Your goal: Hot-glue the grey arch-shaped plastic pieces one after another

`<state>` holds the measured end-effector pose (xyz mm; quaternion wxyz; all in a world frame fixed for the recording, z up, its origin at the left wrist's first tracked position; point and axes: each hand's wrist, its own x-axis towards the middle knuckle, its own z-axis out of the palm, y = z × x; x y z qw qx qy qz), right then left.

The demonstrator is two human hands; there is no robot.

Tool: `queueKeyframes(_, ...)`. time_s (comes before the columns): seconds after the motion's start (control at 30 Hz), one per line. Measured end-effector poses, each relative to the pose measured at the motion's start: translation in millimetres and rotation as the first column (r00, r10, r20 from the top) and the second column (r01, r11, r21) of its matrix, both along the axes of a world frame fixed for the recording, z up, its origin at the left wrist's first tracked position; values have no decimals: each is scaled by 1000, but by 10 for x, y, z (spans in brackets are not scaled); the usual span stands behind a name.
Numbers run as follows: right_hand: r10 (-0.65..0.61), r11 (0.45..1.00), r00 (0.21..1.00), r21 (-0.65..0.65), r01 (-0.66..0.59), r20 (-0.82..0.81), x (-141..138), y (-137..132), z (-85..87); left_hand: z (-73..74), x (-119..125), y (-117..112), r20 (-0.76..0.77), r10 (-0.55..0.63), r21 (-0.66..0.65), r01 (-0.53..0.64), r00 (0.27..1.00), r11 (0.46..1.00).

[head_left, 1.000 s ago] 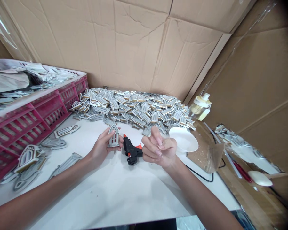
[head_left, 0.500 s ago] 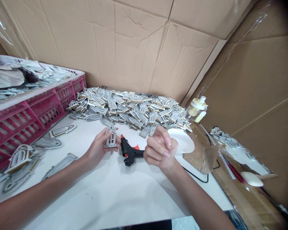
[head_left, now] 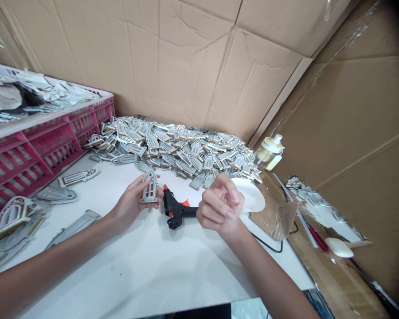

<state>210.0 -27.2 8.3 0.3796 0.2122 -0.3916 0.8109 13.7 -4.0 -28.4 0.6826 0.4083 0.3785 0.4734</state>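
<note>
Arched tag [head_left: 149, 189] in the left hand [head_left: 130, 204]

We're in a craft workshop: cardboard-lined walls [head_left: 186, 57], a hot glue gun [head_left: 173, 212] on the bench [head_left: 136, 274], heaped arch-shaped pieces [head_left: 173, 150].

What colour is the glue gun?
The glue gun is black with orange parts, clearest in the head view.

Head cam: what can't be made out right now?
- Anything pinched by the right hand: its curled fingers hide the fingertips.
- Rear of the black-and-orange glue gun: hidden under the right hand.
- Part of the white round dish: right hand covers its near edge.
- Left end of the pink plastic crate: cut off by the frame edge.
</note>
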Motion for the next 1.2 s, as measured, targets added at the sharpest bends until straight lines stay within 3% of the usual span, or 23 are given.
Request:
queueKeyframes(0.47, -2, 1000, 999, 12, 2, 39, 15, -1, -6, 11, 13, 1, -18, 10, -5, -10, 1000, 1000)
queueKeyframes(0.53, -62, 998, 993, 40, 58, 103, 63, 10, 41, 24, 16, -7, -19, 10, -7, -10, 1000, 1000)
queueKeyframes(0.6, -243, 970, 930, 94, 225, 276, 178, 32, 144, 34, 17, -11, -20, 6, -8, -6, 1000, 1000)
queueKeyframes(0.63, -381, 925, 839, 157, 347, 388, 266, 48, 210, 35, 16, -11, -22, 4, -8, -4, 1000, 1000)
queueKeyframes(0.67, -534, 843, 689, 252, 474, 490, 372, 67, 280, 34, 15, -10, -23, 2, -7, -2, 1000, 1000)
queueKeyframes(0.7, -677, 722, 480, 376, 581, 558, 496, 87, 345, 30, 14, -8, -24, 1, -6, -1, 1000, 1000)
queueKeyframes(0.73, -785, 567, 230, 516, 642, 575, 631, 109, 400, 25, 13, -5, -24, -1, -5, 1, 1000, 1000)
queueKeyframes(0.8, -829, 245, -290, 775, 582, 479, 916, 151, 462, 16, 12, -2, -29, -5, -4, 5, 1000, 1000)
queueKeyframes(0.83, -770, 142, -500, 871, 470, 396, 1052, 170, 466, 16, 13, -2, -32, -5, -5, 5, 999, 1000)
queueKeyframes(0.87, -688, 113, -651, 934, 340, 320, 1176, 185, 455, 19, 14, -4, -36, -5, -3, 5, 999, 1000)
queueKeyframes(0.9, -610, 147, -746, 963, 224, 267, 1280, 198, 432, 25, 15, -7, -40, -7, -1, 7, 999, 1000)
queueKeyframes(0.93, -552, 215, -799, 967, 140, 238, 1362, 208, 402, 34, 16, -13, -44, -10, 0, 10, 999, 1000)
queueKeyframes(1.0, -499, 360, -834, 932, 50, 237, 1454, 223, 337, 56, 20, -28, -45, -7, 3, 8, 999, 1000)
queueKeyframes(1.03, -495, 404, -835, 914, 24, 241, 1466, 231, 308, 65, 22, -37, -44, -4, 5, 4, 999, 1000)
queueKeyframes(1.2, -534, 468, -811, 883, -49, 238, 1368, 289, 203, 81, 26, -65, -32, 14, 4, -14, 999, 1000)
